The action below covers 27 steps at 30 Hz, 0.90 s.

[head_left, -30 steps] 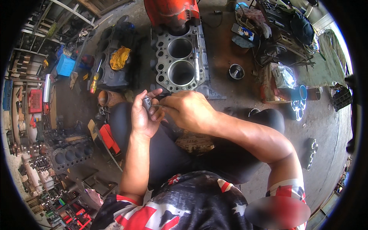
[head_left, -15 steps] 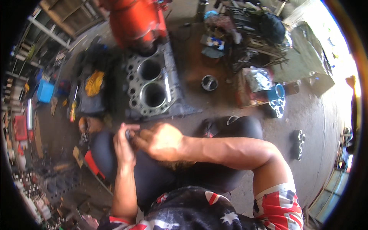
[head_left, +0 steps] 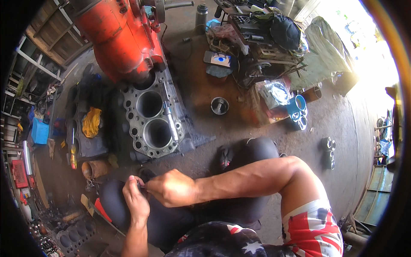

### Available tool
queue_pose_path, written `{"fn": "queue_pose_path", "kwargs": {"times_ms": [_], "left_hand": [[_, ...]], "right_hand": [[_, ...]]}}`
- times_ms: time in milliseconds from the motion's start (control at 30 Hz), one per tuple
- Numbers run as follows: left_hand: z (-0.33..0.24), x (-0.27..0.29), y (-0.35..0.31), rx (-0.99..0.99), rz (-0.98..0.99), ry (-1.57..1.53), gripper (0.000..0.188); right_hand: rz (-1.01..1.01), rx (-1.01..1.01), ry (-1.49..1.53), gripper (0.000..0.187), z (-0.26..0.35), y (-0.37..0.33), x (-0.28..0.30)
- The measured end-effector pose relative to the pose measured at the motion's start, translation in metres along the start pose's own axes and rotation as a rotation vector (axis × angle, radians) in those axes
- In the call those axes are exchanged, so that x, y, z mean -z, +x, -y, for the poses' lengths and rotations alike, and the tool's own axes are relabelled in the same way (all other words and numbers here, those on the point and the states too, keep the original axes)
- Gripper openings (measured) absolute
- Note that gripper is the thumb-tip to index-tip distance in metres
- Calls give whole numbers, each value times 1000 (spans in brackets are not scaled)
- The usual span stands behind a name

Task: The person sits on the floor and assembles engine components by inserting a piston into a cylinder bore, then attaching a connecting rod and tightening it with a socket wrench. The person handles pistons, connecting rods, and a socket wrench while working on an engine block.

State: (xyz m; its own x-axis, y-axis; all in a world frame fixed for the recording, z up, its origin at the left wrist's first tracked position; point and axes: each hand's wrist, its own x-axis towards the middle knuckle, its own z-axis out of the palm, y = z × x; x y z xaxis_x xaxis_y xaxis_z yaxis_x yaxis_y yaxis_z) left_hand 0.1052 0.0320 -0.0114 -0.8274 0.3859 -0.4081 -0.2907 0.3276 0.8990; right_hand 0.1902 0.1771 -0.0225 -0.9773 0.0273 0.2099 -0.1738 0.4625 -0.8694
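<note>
Over my left thigh, my two hands work close together. My left hand (head_left: 137,200) is closed, palm turned inward, with its fingertips around a small dark piece that is mostly hidden. My right hand (head_left: 174,188) is curled into a fist, thumb and forefinger pinched at the same spot; what it grips is too small and covered to name. Ahead of them lies an engine block (head_left: 136,143) with round cylinder bores in its top face. A long silver tool (head_left: 170,122) rests along the block's right side.
A large red machine housing (head_left: 117,47) stands over the block's far end. To the left are a yellow cloth (head_left: 91,122), a screwdriver (head_left: 73,156) and a rusty cylinder (head_left: 93,169). A round metal part (head_left: 219,106) and blue cylinder (head_left: 296,103) sit right.
My view has tilted, so the block and hands appear lower in it. The left forefinger, stretched out before, is now bent in. My hands remain close together.
</note>
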Motion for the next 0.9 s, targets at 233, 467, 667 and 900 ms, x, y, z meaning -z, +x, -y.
{"fn": "queue_pose_path", "kwargs": {"times_ms": [233, 467, 667, 900], "left_hand": [[8, -1, 10, -122, -36, 43, 41], [8, 0, 9, -126, 19, 69, 42], [7, 1, 8, -127, 31, 55, 42], [16, 4, 9, -155, 12, 83, 42]], "right_hand": [[-44, -509, 805, 14, 12, 6, 8], [-90, -452, 722, 12, 10, 4, 3], [-95, -473, 814, 13, 7, 4, 2], [-60, -397, 692, 16, 1, 3, 0]]}}
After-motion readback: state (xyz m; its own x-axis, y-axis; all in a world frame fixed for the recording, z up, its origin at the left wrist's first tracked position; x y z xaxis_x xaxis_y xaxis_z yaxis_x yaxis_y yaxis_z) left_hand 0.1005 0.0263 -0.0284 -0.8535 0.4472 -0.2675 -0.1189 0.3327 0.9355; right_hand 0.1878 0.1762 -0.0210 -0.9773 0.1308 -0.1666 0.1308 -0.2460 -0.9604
